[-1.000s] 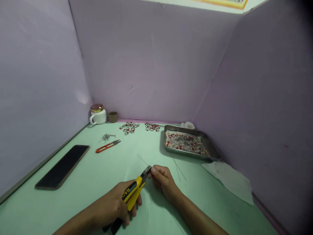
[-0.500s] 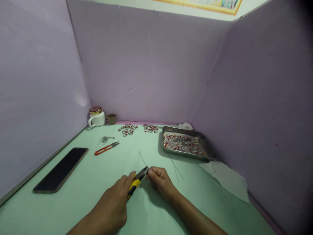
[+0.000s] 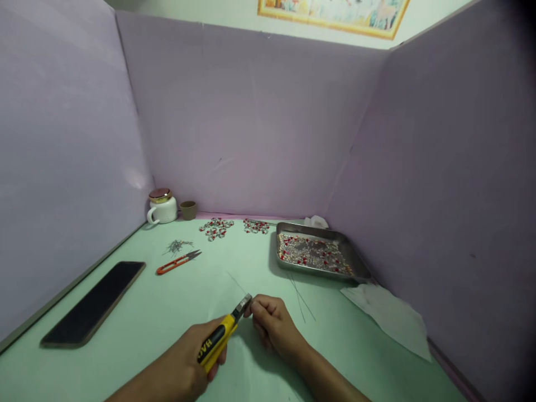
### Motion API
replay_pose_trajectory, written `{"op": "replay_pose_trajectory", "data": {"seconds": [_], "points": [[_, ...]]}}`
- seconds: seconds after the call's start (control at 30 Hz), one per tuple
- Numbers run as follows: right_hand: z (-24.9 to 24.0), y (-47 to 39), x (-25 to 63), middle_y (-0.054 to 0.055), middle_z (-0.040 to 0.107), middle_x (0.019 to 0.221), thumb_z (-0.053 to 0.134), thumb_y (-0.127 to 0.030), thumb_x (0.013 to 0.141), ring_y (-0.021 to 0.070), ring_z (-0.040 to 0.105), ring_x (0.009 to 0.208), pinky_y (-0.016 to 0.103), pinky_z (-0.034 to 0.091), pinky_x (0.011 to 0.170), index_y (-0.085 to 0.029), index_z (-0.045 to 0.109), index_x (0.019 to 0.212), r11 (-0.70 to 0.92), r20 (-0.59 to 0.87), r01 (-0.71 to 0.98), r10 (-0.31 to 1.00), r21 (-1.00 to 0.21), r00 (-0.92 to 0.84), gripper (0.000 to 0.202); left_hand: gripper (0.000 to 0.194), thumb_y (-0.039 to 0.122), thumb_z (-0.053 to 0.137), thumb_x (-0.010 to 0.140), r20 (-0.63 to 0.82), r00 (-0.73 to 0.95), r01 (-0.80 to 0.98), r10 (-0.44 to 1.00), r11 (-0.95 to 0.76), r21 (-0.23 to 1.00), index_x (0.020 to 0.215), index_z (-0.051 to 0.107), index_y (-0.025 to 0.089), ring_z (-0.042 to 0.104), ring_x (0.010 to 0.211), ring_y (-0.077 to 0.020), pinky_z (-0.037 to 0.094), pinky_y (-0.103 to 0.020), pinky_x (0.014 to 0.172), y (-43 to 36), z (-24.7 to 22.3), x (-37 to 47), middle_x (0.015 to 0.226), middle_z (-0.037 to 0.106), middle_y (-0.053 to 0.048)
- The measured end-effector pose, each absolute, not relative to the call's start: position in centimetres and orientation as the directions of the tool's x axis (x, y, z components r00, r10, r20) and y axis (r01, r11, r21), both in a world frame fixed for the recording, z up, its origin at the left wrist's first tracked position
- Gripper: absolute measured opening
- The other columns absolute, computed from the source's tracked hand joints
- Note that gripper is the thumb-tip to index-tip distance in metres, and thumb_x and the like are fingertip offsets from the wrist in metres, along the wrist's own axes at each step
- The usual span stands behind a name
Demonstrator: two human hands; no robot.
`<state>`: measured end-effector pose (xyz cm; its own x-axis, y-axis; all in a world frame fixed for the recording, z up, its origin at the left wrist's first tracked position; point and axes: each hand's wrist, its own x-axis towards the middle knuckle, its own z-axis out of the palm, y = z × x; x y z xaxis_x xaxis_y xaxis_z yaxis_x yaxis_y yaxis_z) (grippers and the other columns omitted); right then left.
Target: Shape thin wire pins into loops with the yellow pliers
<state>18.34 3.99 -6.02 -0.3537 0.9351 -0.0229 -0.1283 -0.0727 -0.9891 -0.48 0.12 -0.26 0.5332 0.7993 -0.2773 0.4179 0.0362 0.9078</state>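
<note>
My left hand [image 3: 195, 357] is closed around yellow-and-black pliers [image 3: 218, 339], whose metal jaws point up and to the right. The jaws meet the fingertips of my right hand [image 3: 272, 321], which pinches a thin wire [image 3: 237, 282]. From the jaws the wire's free length sticks out up and to the left, looking faint. Whatever else sits between my right fingertips is hidden by the fingers and jaws. Two loose wires [image 3: 301, 298] lie crossed on the table to the right of my right hand.
A metal tray [image 3: 312, 272] holds clear and red beads, with white paper [image 3: 389, 318] beside it. Beaded rings [image 3: 216, 228] lie in piles behind. Orange thread snips [image 3: 178, 262], wire scraps [image 3: 177, 247], a phone [image 3: 96, 304], a lidded mug [image 3: 164, 209] and a small cup [image 3: 188, 210] are left.
My left hand has rolled the pliers over, so the handle's lettered side now shows. The wire's free end has swung left and lower. The view has tilted up slightly.
</note>
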Motion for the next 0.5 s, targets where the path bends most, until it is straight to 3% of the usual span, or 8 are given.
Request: {"op": "replay_pose_trajectory", "data": {"seconds": [0.13, 0.27, 0.37, 0.5], "points": [[-6.2, 4.1, 18.2, -0.011, 0.029, 0.032, 0.054, -0.052, 0.072, 0.0025, 0.019, 0.027, 0.018, 0.012, 0.031, -0.012, 0.055, 0.066, -0.09, -0.024, -0.187, 0.944, -0.978, -0.33, 0.04, 0.025, 0.01, 0.047, 0.051, -0.327, 0.586, 0.325, 0.742, 0.154, 0.933, 0.075, 0.045, 0.018, 0.043, 0.05, -0.0112, 0.034, -0.022, 0.044, 0.7, -2.0, -0.6, 0.059, 0.047, 0.003], [-6.5, 4.3, 18.0, -0.011, 0.028, 0.033, 0.054, -0.052, 0.072, 0.0031, 0.019, 0.029, 0.019, 0.01, 0.032, -0.013, 0.054, 0.067, -0.123, -0.052, -0.2, 0.943, -0.972, -0.328, 0.039, 0.019, 0.012, 0.047, 0.055, -0.275, 0.551, 0.384, 0.788, 0.054, 0.922, 0.074, 0.047, 0.018, 0.044, 0.055, -0.0117, 0.037, -0.023, 0.049, 1.0, -1.8, -0.5, 0.061, 0.049, 0.002], [-6.6, 4.4, 17.9, -0.01, 0.03, 0.034, 0.053, -0.051, 0.073, 0.0034, 0.021, 0.03, 0.019, 0.011, 0.033, -0.012, 0.056, 0.069, -0.109, -0.055, -0.158, 0.947, -0.981, -0.317, 0.039, 0.021, 0.013, 0.043, 0.06, -0.191, 0.489, 0.51, 0.851, -0.101, 0.854, 0.079, 0.051, 0.019, 0.049, 0.065, -0.0149, 0.041, -0.025, 0.06, 1.0, -1.5, -0.6, 0.069, 0.055, 0.0], [-6.7, 4.6, 17.8, -0.01, 0.027, 0.034, 0.052, -0.051, 0.073, 0.0041, 0.02, 0.031, 0.019, 0.011, 0.034, -0.012, 0.058, 0.07, -0.101, -0.05, -0.149, 0.948, -0.984, -0.315, 0.039, 0.053, 0.011, 0.044, 0.061, -0.097, 0.347, 0.686, 0.933, -0.182, 0.704, 0.113, 0.048, 0.021, 0.05, 0.099, -0.0238, 0.038, -0.031, 0.085, 0.6, -2.4, -0.5, 0.104, 0.056, -0.006]]}}
